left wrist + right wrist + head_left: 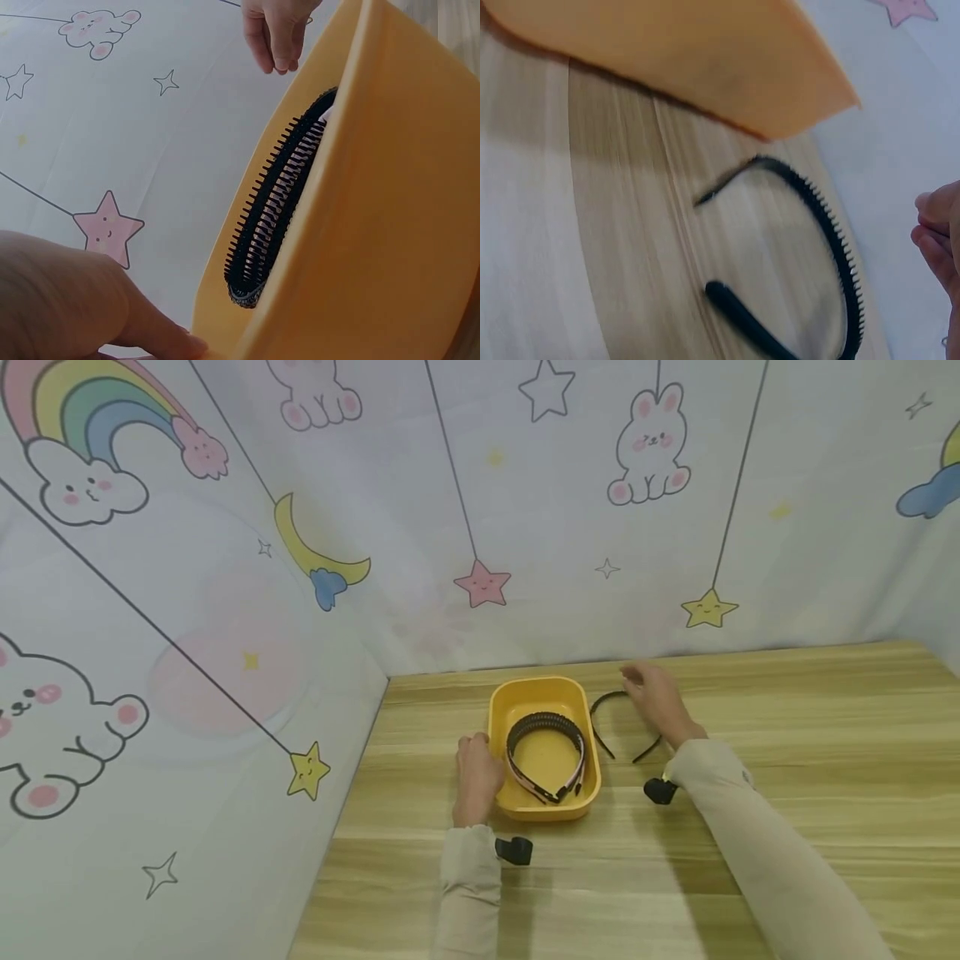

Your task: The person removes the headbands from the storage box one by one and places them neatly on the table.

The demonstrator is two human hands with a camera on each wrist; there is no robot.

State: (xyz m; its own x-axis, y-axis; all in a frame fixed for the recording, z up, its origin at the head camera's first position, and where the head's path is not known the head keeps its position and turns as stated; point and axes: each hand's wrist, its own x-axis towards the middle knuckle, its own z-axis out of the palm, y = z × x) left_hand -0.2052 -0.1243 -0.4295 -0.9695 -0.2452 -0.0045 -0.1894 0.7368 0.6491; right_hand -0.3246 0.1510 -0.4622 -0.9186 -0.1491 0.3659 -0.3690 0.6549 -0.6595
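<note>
A yellow plastic basket (546, 815) stands on the table with several dark toothed headbands (546, 721) nested together in it; their teeth show in the left wrist view. My left hand (478, 777) holds the basket's left wall, the thumb on the rim in the left wrist view. To the right of the basket a black toothed headband (845, 266) lies on the table, its two ends toward me. Over its far right side hovers my right hand (658, 700), fingers loosely bent, nothing between them. In the right wrist view that hand is apart from the headband.
The wood-grain table (817, 760) meets a white cartoon-printed cloth (555, 618) at the back and another stretch of it on the left. Black wrist cameras (514, 851) sit on both wrists, close to the tabletop.
</note>
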